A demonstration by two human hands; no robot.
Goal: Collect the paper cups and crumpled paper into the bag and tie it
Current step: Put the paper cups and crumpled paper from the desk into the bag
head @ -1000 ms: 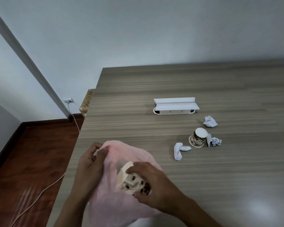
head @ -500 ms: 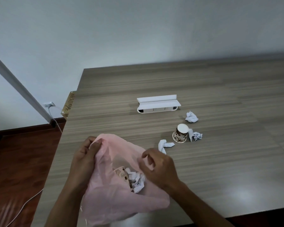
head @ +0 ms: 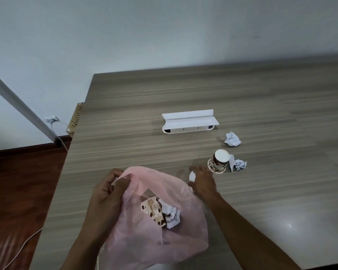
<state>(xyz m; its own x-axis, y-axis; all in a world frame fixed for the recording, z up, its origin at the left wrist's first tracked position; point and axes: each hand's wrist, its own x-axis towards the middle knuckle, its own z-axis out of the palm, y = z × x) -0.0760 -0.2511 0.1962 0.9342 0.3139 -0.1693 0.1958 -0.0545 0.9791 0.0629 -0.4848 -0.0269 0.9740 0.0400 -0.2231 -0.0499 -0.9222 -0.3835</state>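
Note:
A pink plastic bag (head: 144,238) lies open near the table's front edge, with a patterned paper cup (head: 151,210) and a crumpled paper (head: 172,216) inside. My left hand (head: 107,193) pinches the bag's rim at its upper left. My right hand (head: 203,181) rests on the table just right of the bag, its fingers closing over a white crumpled paper (head: 192,175). Another patterned cup (head: 218,161) lies on its side right of that hand, with a crumpled paper (head: 239,164) beside it and one more crumpled paper (head: 232,139) farther back.
A white power strip box (head: 189,123) sits mid-table behind the cups. The table's left edge (head: 66,162) drops to a red wooden floor with a white cable (head: 18,252). A wall runs behind the table.
My right hand let the cup drop into the bag, then left the bag and reached right onto the white paper on the table. The left hand kept holding the bag's rim.

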